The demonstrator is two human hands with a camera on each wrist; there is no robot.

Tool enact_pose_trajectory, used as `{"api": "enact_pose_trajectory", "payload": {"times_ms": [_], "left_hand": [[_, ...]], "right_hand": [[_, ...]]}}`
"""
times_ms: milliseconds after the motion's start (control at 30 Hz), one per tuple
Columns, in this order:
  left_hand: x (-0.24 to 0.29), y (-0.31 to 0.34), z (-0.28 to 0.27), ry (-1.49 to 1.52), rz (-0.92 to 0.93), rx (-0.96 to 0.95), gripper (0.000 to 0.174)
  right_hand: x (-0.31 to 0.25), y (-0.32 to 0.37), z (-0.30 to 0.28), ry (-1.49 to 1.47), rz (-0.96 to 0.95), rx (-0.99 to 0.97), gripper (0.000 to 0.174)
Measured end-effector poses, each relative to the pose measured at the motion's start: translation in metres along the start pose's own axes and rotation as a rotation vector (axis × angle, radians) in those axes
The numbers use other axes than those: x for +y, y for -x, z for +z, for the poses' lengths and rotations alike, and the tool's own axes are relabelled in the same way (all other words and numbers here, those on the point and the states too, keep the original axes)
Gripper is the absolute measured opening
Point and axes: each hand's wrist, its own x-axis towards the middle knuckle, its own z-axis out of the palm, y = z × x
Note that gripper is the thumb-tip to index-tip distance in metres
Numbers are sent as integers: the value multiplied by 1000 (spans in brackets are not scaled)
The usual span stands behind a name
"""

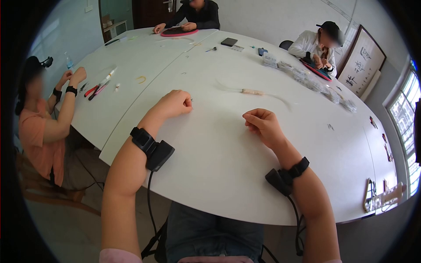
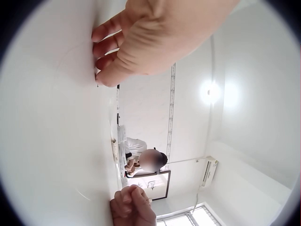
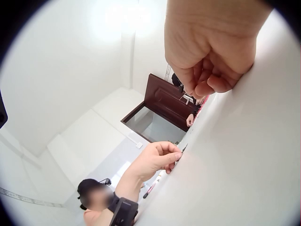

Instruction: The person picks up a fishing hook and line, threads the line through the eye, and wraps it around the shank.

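Note:
My left hand (image 1: pixel 173 105) is low over the white table, its thumb and fingertips pinching a small dark piece (image 3: pixel 185 148). Most of that piece is hidden by the fingers, and I cannot tell its kind. To the right, my right hand (image 1: pixel 262 125) rests its side at the tabletop with the fingers curled and the thumb against the forefinger; nothing shows between them. Beyond both hands lies a tan-wrapped bundle (image 1: pixel 252 92) with thin clear strands fanning from its ends.
Red-handled pliers (image 1: pixel 91 91) and a white pen-like tool (image 1: pixel 108 76) lie to the left. Several clear plastic packets (image 1: pixel 302 79) line the right side. A black box (image 1: pixel 229 42) sits farther back. Three people sit around the table (image 1: pixel 210 175).

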Motion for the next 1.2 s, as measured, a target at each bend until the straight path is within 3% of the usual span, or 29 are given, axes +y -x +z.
{"api": "enact_pose_trajectory", "payload": {"times_ms": [300, 500, 567, 767, 867, 1200], "left_hand": [[1, 1, 0, 18, -64, 8, 12], [0, 2, -1, 19, 37, 61, 10], [6, 4, -5, 149, -77, 10, 12], [10, 6, -8, 203, -104, 42, 14], [-3, 0, -4, 73, -12, 93, 13], [3, 4, -9, 116, -63, 28, 11]], "right_hand": [[0, 0, -1, -17, -2, -7, 13], [-2, 2, 1, -12, 7, 6, 12], [-2, 2, 1, -8, 12, 3, 11], [0, 0, -1, -6, -4, -19, 16], [-1, 1, -1, 3, 2, -11, 16], [-1, 1, 0, 2, -4, -11, 15]]}}
